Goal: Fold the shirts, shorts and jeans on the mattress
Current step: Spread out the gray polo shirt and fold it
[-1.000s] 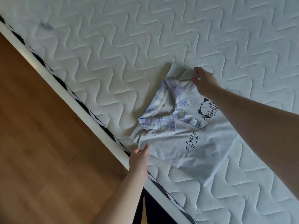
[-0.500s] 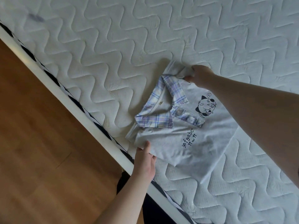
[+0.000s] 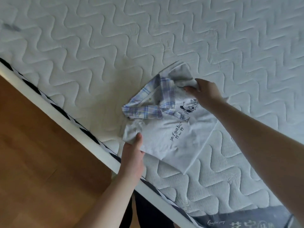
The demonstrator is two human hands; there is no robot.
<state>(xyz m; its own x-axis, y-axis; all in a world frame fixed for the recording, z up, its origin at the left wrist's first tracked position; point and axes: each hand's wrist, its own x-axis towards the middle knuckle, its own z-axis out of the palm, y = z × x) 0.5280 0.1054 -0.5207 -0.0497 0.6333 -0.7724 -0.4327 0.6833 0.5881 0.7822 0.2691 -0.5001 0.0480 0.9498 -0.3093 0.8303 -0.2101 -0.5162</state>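
Grey shirt (image 3: 166, 137) with a plaid collar lay folded near the mattress (image 3: 98, 46) edge, its two shoulder corners pinched by the left hand (image 3: 133, 155) and right hand (image 3: 205, 92).

One shirt (image 3: 166, 137) is lying on one mattress (image 3: 98, 46). Two hands are showing: one left hand (image 3: 133, 155) and one right hand (image 3: 205, 92). One plaid collar (image 3: 148, 104) and one cartoon print (image 3: 189, 107) are showing on the shirt.
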